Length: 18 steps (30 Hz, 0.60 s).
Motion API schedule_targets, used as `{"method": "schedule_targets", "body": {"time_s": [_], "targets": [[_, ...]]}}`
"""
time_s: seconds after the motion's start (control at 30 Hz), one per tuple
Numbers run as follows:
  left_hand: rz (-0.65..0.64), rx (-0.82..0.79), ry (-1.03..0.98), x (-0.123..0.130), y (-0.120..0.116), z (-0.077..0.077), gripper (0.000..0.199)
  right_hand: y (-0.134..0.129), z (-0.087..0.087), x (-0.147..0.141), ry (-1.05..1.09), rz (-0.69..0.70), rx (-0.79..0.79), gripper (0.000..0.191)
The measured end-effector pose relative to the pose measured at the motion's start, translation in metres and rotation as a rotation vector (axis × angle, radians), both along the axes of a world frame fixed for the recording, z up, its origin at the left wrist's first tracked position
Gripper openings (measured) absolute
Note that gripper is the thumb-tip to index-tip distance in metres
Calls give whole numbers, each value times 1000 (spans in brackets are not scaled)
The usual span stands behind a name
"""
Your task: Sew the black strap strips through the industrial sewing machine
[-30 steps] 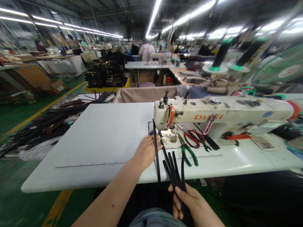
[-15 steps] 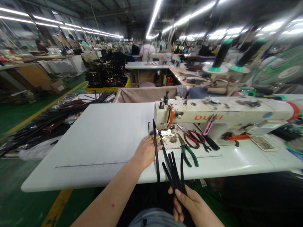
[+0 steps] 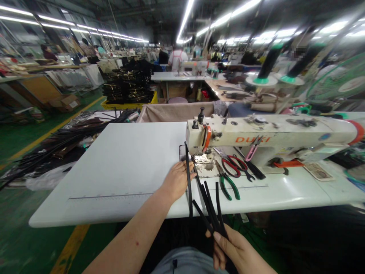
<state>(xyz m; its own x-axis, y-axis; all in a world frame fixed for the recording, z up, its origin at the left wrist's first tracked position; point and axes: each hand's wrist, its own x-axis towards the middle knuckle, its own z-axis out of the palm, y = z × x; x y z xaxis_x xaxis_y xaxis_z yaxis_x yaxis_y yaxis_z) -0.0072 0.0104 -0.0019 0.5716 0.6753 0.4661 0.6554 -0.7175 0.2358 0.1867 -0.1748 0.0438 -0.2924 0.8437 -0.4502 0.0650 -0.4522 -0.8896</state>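
My left hand [image 3: 177, 180] rests on the sewing table by the machine's needle area, its fingertips closed on a narrow black strip. A length of black strip [image 3: 188, 190] crosses over its fingers and hangs past the table's front edge. Low in front of me, my right hand [image 3: 228, 247] grips several black strips [image 3: 210, 207] between thumb and fingers, their free ends fanned toward the machine. The sewing machine [image 3: 228, 137] stands just beyond my left hand; its needle tip and the strip beneath the foot are hard to make out.
Green-handled pliers [image 3: 226, 184], red-handled scissors [image 3: 234, 165] and a small wrench [image 3: 250, 176] lie right of the needle plate. A ruler scale [image 3: 111, 196] marks the white table [image 3: 137, 160]. Thread cones [image 3: 268, 64] and a green fan [image 3: 339, 80] stand at right.
My right hand has shifted slightly right and down, and the strips in it are spread wider, one leaning further left. My left hand keeps nearly the same place.
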Motion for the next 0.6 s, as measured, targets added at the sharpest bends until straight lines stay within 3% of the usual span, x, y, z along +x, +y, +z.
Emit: {"method": "schedule_targets", "body": {"time_s": [0.6], "targets": [[4, -2, -4, -2, 0, 3, 34, -11, 16, 10, -128, 162, 52, 46]]}}
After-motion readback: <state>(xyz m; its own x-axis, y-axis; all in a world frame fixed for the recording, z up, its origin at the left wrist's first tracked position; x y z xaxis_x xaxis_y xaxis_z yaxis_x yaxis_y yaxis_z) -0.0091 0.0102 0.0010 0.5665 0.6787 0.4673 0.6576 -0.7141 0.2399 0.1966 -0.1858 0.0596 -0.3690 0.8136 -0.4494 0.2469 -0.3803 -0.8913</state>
